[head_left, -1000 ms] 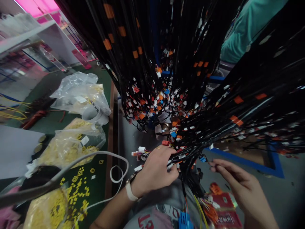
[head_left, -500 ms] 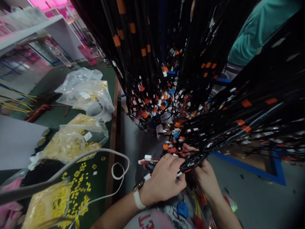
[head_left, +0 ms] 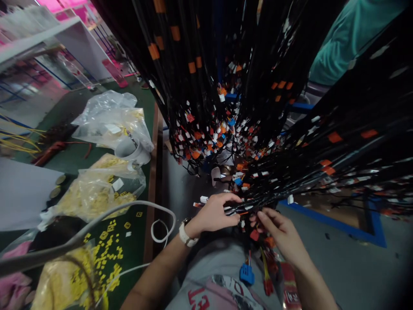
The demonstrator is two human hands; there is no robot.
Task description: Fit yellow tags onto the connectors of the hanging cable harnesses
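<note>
Wrapped around the end of a black wiring harness bundle (head_left: 258, 202) is my left hand (head_left: 217, 212), a pale watch band on its wrist. White connectors (head_left: 204, 199) stick out just beyond its knuckles. Below the bundle, my right hand (head_left: 279, 228) has its thumb and fingertips pinched together at some thin wires; what exactly lies between them is too small to make out. A red connector (head_left: 254, 234) hangs close under those fingertips. Lower down, a blue connector (head_left: 247, 274) and a dark red connector (head_left: 268, 286) dangle on coloured wires in front of my shirt.
More harnesses (head_left: 206, 107) with orange tags hang ahead. On the green bench (head_left: 134, 241) at left lie bags of yellow parts (head_left: 97, 189), loose yellow pieces, a white cup (head_left: 134, 150) and a grey cable (head_left: 112, 212). A blue frame (head_left: 335, 226) stands right. A person in a teal sleeve (head_left: 345, 47) is behind.
My left hand has shifted up and slightly left along the bundle. The right hand has come out from behind the bundle to below it, fingertips now pinched at the wires.
</note>
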